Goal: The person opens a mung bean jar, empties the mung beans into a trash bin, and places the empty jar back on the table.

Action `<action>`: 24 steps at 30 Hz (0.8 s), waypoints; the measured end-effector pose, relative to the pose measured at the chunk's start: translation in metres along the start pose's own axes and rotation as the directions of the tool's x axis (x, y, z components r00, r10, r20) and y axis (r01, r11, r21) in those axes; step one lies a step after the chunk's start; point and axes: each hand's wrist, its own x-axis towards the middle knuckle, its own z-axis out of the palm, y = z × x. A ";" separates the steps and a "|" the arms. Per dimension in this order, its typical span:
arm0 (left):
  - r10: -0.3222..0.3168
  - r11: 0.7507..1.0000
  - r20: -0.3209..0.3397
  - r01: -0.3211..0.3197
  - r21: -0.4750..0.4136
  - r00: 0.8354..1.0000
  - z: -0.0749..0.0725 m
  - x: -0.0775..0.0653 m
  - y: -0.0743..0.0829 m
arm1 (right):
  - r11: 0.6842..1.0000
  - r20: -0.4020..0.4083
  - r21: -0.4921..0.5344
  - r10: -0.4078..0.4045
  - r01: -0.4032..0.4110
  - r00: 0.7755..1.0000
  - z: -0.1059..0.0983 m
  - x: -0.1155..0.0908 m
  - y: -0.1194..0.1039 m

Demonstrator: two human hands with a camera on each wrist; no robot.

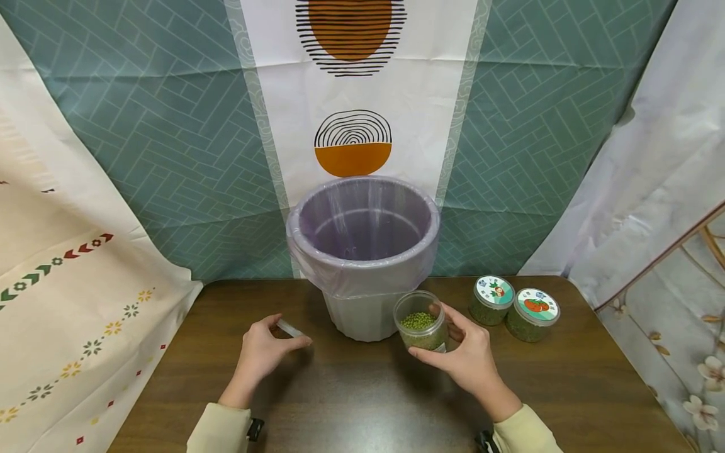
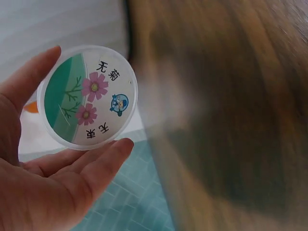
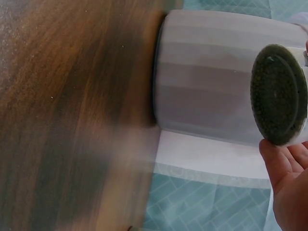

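My left hand (image 1: pixel 263 352) grips a round lid (image 1: pixel 291 328) by its edge, over the left part of the table. In the left wrist view the lid (image 2: pixel 113 98) shows pink flowers, green shapes and black characters. On the other side my right hand (image 1: pixel 467 352) holds a clear, lidless jar (image 1: pixel 436 340) partly filled with small green beans (image 1: pixel 418 321). The jar is raised in front of the right side of a bin (image 1: pixel 351 280) and leans a little. Its dark round bottom (image 3: pixel 276 94) faces the right wrist camera.
The pale bin, lined with a thin translucent bag, stands at the table's back edge. Right of it are two lidded jars, one with a green and white lid (image 1: pixel 494 291), one with a red picture (image 1: pixel 537 305). Patterned cloth (image 1: pixel 170 157) hangs behind the brown table (image 1: pixel 351 390).
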 end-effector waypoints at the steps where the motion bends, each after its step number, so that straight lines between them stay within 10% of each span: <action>1: -0.007 1.000 -0.005 0.007 0.008 1.000 0.000 0.001 -0.002 | 1.000 -0.004 -0.003 0.002 -0.002 1.000 0.000 0.000 0.000; 24: 0.000 0.992 -0.054 0.006 0.123 0.999 0.012 0.009 -0.028 | 0.997 -0.071 -0.053 0.046 -0.049 0.996 -0.001 0.004 0.002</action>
